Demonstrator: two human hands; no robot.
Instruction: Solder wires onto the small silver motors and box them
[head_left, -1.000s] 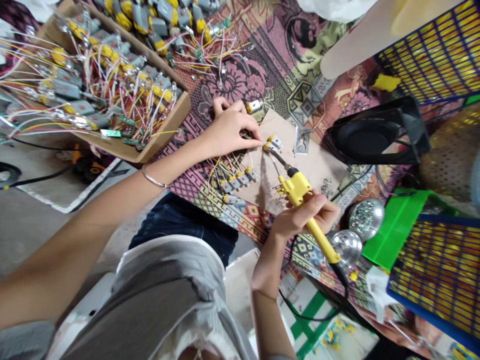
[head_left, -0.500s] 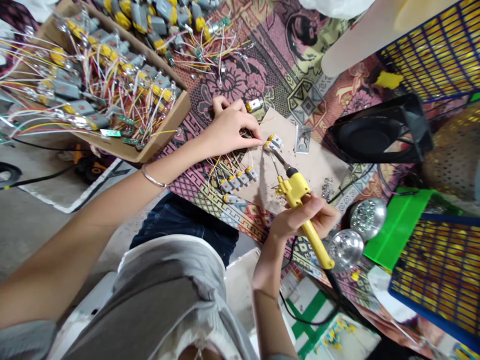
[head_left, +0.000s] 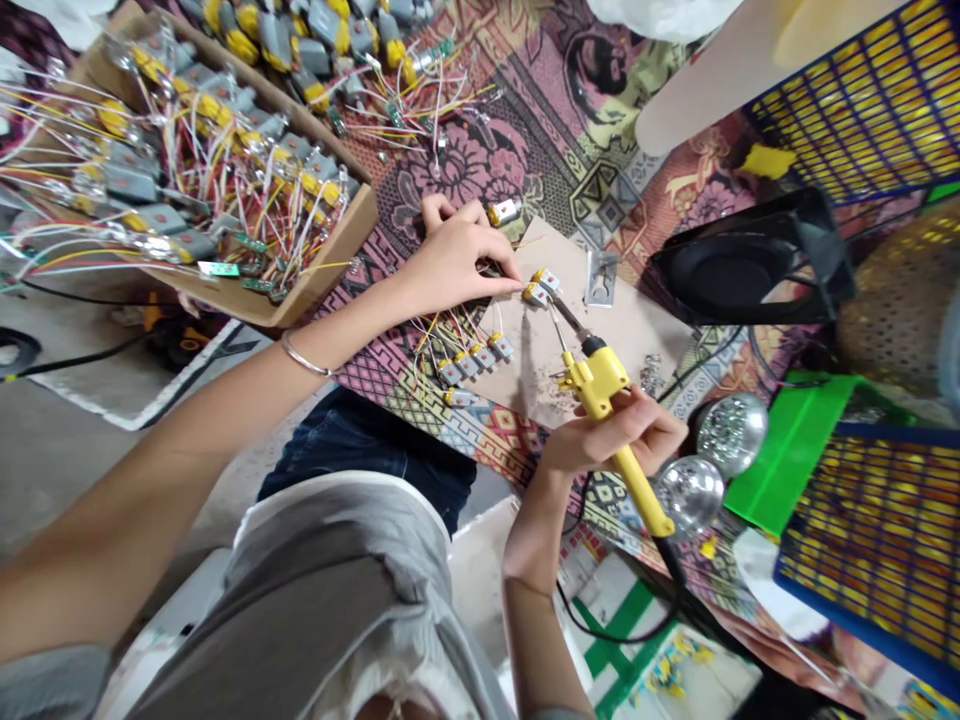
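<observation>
My right hand (head_left: 611,440) grips a yellow soldering iron (head_left: 604,385) whose dark tip points up and left at a small yellow-and-grey motor (head_left: 541,287) on a brown cardboard sheet (head_left: 637,325). My left hand (head_left: 456,258) pinches thin wires right beside that motor, fingertips almost touching it. A row of several similar small motors (head_left: 474,360) with wires lies on the sheet's near edge, below my left hand. The iron's black cord (head_left: 645,625) loops down past my right wrist.
A cardboard box (head_left: 341,240) full of wired motors stands at the left. A black fan (head_left: 750,265), blue-and-yellow baskets (head_left: 885,540), a green lid (head_left: 791,455) and two shiny reflector domes (head_left: 712,465) crowd the right. A small metal plate (head_left: 601,280) lies on the sheet.
The soldering iron has shifted slightly right and its handle dropped a little; its tip stays at the same motor. My left hand holds its place.
</observation>
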